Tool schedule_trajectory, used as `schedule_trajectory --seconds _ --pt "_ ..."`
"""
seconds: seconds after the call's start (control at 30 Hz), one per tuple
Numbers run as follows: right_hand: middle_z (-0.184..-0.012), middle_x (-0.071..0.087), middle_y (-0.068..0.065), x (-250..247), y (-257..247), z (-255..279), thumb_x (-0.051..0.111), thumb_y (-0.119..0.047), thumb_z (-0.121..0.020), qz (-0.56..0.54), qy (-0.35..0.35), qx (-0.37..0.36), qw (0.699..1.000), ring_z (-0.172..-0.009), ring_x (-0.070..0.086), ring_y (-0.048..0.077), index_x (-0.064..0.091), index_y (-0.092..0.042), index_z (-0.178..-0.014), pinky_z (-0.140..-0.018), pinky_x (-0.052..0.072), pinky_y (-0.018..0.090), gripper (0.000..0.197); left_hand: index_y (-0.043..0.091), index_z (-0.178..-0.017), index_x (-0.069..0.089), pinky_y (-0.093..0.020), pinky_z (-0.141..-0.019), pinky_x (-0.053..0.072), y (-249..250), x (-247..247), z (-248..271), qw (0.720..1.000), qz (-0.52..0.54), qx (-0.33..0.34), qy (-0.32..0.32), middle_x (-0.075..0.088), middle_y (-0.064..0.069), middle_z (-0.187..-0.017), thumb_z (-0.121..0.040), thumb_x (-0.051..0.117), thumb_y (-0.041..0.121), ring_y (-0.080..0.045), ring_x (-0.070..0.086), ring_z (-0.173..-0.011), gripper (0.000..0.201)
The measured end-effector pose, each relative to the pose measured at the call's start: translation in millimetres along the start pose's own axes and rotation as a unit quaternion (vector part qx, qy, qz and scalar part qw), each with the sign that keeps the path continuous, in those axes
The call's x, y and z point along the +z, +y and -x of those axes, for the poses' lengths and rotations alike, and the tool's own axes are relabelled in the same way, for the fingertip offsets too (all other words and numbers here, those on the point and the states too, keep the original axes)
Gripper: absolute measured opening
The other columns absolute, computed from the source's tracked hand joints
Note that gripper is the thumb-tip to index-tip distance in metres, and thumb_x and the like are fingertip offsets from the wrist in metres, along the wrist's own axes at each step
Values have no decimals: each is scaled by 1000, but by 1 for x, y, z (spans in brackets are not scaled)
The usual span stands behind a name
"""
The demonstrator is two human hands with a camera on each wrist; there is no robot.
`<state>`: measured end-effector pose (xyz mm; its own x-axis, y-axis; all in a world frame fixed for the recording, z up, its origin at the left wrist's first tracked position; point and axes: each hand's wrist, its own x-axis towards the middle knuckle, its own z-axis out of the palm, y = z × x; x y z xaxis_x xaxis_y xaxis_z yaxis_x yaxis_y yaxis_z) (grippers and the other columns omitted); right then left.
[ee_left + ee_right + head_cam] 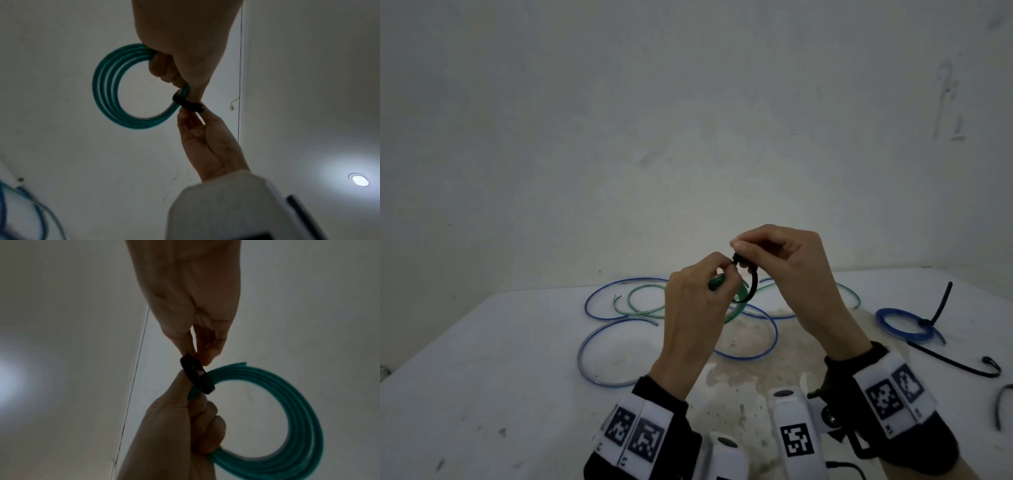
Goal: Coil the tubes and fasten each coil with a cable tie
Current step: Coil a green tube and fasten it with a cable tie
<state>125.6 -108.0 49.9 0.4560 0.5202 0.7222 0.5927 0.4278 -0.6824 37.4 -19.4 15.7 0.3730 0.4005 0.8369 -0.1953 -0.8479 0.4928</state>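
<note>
My left hand (722, 272) grips a small green tube coil (107, 91) of several turns, raised above the table; in the head view the coil (734, 311) is mostly hidden behind that hand. A black cable tie (753, 284) is looped around the coil's turns (298, 410) right beside my left thumb. My right hand (743, 248) pinches the tie's head end between thumb and forefinger. The right wrist view shows the tie (197, 376) as a loose black band around the bundle, with my right fingertips (205, 360) on it.
Loose blue and green tubes (619, 298) sprawl across the white table (482, 377) under my hands. At the right lies a blue coil (904, 325) bound with a black tie whose tail (943, 301) sticks up. Spare black ties (959, 363) lie near the right edge.
</note>
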Motion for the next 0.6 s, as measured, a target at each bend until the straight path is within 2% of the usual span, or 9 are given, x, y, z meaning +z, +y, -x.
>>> schedule_trajectory --seconds 0.07,0.17,0.23,0.3,0.37,0.43,0.5,0.6 --pt "-67 65 6 2 1 1 63 0 -83 -15 -6 15 1000 -60 59 9 68 3 -81 -62 47 17 6 5 -71 65 -16 -46 33 -2 -1 -2 999 46 -26 1 62 0 -56 -83 54 13 -9 47 -44 19" --pt "-67 64 8 4 4 3 63 -3 -83 -24 -16 37 999 -58 53 8 69 -1 -79 -59 45 19 8 4 -72 67 -29 -50 44 -4 -3 -3 996 73 -48 -8 67 -4 -64 -86 57 7 -19 60 -53 17" --pt "-66 64 12 2 4 1 64 -6 -83 -17 -11 37 999 -56 49 10 70 -3 -78 -55 43 21 8 3 -73 67 -31 -51 46 0 -4 -3 995 80 -53 -11 67 -5 -64 -88 58 8 -20 60 -54 17" --pt "-60 63 9 -3 4 -1 65 -4 -82 -17 -4 30 999 -53 49 13 70 -2 -77 -53 43 22 8 5 -76 67 -34 -48 42 5 -5 -5 992 105 -74 -16 62 -7 -59 -90 58 13 -22 53 -49 19" --pt "-55 62 3 -8 5 -2 64 1 -81 -20 -12 29 999 -51 51 13 69 1 -76 -53 44 22 7 8 -77 70 -27 -42 29 4 -9 -8 980 156 -126 -11 46 -7 -48 -92 55 19 -16 36 -41 23" --pt "-54 61 3 -10 4 -2 63 5 -81 -20 -29 30 999 -49 51 14 67 4 -76 -53 45 22 7 11 -78 72 -18 -41 25 1 -12 -10 966 198 -165 -15 39 6 -40 -91 56 19 -9 28 -37 22" --pt "-54 60 6 -9 3 -1 62 7 -81 -23 -42 32 998 -48 51 14 67 5 -76 -52 45 22 7 10 -81 72 -12 -40 28 2 -14 -10 965 202 -166 -35 47 10 -38 -88 60 14 -3 34 -33 14" --pt "-50 59 6 -7 2 0 60 10 -80 -31 -29 66 997 -45 51 13 65 6 -72 -47 42 20 10 7 -90 72 -4 -45 33 4 -14 -8 971 194 -127 -66 62 14 -53 -86 61 6 3 49 -39 11"
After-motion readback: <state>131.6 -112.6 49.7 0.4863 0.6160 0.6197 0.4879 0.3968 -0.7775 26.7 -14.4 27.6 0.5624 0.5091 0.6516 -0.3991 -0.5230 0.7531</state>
